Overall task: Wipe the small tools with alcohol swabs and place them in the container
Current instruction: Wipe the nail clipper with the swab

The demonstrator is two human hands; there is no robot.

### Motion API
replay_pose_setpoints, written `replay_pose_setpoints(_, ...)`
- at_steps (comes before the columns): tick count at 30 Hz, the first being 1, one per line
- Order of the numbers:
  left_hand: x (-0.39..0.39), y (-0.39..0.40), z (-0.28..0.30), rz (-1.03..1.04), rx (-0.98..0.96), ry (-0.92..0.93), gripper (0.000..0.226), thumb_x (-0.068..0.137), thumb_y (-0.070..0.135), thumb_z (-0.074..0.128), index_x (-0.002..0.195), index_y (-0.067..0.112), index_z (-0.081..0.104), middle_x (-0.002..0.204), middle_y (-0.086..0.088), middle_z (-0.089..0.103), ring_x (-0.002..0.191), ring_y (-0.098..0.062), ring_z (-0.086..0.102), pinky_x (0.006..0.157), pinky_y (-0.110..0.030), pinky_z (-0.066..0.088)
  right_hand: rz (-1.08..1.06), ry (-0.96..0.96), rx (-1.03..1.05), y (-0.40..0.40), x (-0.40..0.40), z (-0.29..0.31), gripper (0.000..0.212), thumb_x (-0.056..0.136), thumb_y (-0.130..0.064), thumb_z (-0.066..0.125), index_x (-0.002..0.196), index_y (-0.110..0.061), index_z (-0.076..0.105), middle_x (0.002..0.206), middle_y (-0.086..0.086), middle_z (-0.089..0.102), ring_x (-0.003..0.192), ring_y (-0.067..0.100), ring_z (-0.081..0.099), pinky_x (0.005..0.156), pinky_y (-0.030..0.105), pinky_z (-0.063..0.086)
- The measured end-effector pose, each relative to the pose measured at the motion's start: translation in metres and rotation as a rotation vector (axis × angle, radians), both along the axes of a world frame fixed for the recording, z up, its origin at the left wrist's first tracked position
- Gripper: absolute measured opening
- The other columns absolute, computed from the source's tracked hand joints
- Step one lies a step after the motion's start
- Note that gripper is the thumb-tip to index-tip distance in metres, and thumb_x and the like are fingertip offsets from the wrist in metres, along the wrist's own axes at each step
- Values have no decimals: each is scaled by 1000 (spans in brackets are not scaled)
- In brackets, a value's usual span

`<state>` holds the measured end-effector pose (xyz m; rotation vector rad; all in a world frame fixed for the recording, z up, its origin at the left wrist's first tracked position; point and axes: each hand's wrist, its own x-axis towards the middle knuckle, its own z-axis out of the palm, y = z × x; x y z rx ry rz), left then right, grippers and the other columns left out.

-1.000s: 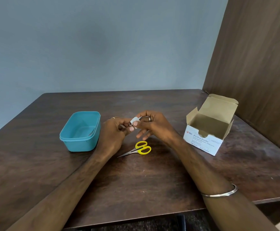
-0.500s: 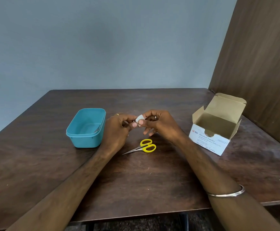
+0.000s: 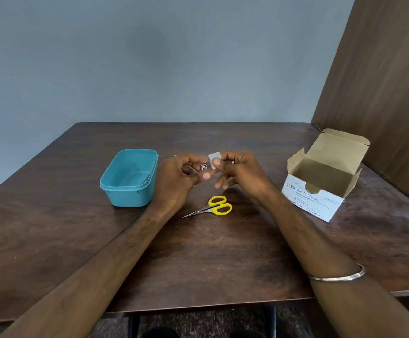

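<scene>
My left hand (image 3: 176,181) grips a small shiny metal tool (image 3: 204,166), mostly hidden by its fingers, above the table's middle. My right hand (image 3: 241,174) pinches a white alcohol swab (image 3: 214,158) between thumb and forefinger, right against the tool's end. Small scissors with yellow handles (image 3: 217,207) lie on the table just below both hands, blades pointing left. A teal plastic container (image 3: 130,178) stands open to the left of my left hand; a thin metal item shows inside it at the right wall.
An open white cardboard box of alcohol swabs (image 3: 320,181) stands at the right, lid flap up. The dark wooden table (image 3: 198,259) ends near me. A brown wall panel (image 3: 381,81) runs along the right side. A metal bangle circles my right wrist.
The swab has slid toward the tool's right end and stands more upright in my right fingers. More of the metal tool shows. The camera has shifted a little.
</scene>
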<state>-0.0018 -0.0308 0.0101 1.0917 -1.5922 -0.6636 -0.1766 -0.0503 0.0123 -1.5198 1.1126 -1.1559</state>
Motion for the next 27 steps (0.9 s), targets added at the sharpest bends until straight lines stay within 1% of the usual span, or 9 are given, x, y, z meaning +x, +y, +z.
replay_pose_setpoints(3, -1, 2, 2, 5, -36, -5, 22, 79, 12, 79, 82, 32, 70, 72, 8, 67, 59, 1, 58, 54, -19, 51, 17, -6, 20, 0, 0, 1, 9, 96, -15, 64, 92, -9, 69, 77, 2, 76, 53, 19, 66, 53, 27, 47)
replay_pose_setpoints(5, 0, 3, 3, 20, -99, -99, 23, 81, 11, 76, 83, 33, 69, 76, 17, 66, 66, -1, 60, 60, -23, 53, 16, 1, 21, 0, -2, 2, 12, 94, -13, 66, 83, -12, 68, 73, 1, 75, 52, 20, 65, 52, 27, 47)
replay_pose_setpoints(7, 2, 2, 4, 35, -174, -221, 22, 83, 10, 75, 87, 31, 70, 77, 21, 62, 72, -1, 58, 66, -17, 49, 6, 23, 5, -1, -3, 3, 16, 93, -12, 68, 77, -15, 67, 70, 0, 74, 53, 21, 65, 50, 26, 47)
replay_pose_setpoints(9, 3, -1, 4, 48, -243, -341, 16, 82, 9, 74, 90, 23, 75, 77, 12, 61, 73, 0, 54, 64, -8, 40, -14, 55, -24, -1, -4, 2, 16, 92, -11, 69, 76, -14, 67, 68, -2, 72, 53, 22, 65, 48, 25, 46)
replay_pose_setpoints(14, 5, -1, 5, 58, -278, -501, 16, 82, 13, 75, 98, 15, 75, 86, 3, 65, 73, -4, 50, 63, -4, 35, -52, 131, -111, -2, -5, 0, 11, 92, -10, 69, 88, 0, 69, 69, 2, 67, 54, 22, 65, 49, 26, 46)
replay_pose_setpoints(16, 5, 0, 6, 71, -271, -482, 15, 84, 15, 75, 99, 15, 75, 91, 3, 70, 77, -4, 54, 64, -5, 35, -58, 140, -136, -2, -4, 0, 13, 92, -10, 68, 91, 3, 69, 70, 2, 67, 53, 21, 64, 50, 27, 46)
replay_pose_setpoints(19, 5, 2, 8, 80, -246, -432, 12, 85, 18, 75, 96, 18, 74, 91, 6, 72, 75, 0, 56, 65, -9, 41, -65, 123, -140, -1, -4, 1, 10, 92, -11, 68, 87, -3, 70, 69, 0, 68, 54, 23, 65, 50, 27, 46)
replay_pose_setpoints(22, 5, 4, 9, 50, -160, -281, 12, 84, 16, 75, 89, 25, 69, 83, 18, 68, 77, 8, 62, 67, -9, 47, -61, 101, -119, -1, -4, 2, 9, 93, -13, 68, 85, -9, 71, 72, 0, 70, 56, 24, 68, 50, 28, 47)
replay_pose_setpoints(27, 2, 7, 12, -17, -93, -77, 13, 84, 7, 73, 94, 14, 68, 86, 18, 68, 80, 12, 65, 70, -4, 47, -26, 69, -98, 1, -4, 5, 13, 93, -12, 68, 81, -12, 72, 78, 5, 71, 58, 23, 68, 52, 31, 50)
